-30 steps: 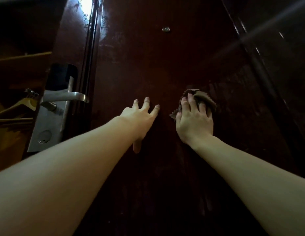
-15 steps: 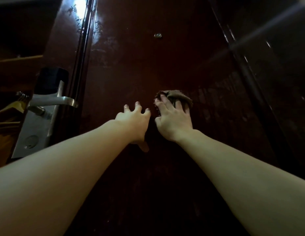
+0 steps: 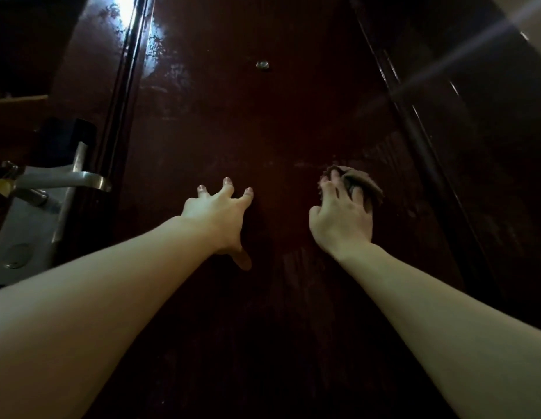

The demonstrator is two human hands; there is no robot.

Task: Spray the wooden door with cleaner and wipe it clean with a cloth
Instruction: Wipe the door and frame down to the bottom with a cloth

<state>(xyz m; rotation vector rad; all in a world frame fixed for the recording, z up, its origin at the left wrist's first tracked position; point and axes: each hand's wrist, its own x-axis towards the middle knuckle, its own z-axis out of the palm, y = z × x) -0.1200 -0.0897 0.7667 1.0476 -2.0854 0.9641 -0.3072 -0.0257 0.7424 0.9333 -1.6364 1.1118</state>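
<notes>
The dark reddish-brown glossy wooden door (image 3: 233,122) fills the view, streaked with wet smears and a bright glare near its upper left. The right hand (image 3: 341,219) presses a crumpled brown cloth (image 3: 358,182) against the door right of centre, its fingers spread over the bunched fabric and curled into it. The left hand (image 3: 221,213) holds nothing; its spread fingers are braced on the door by their tips, well apart from the cloth. A small round metal peephole (image 3: 262,65) sits above both hands. At the left edge a silver lever handle (image 3: 63,178) juts from a grey metal lock plate (image 3: 27,234)
</notes>
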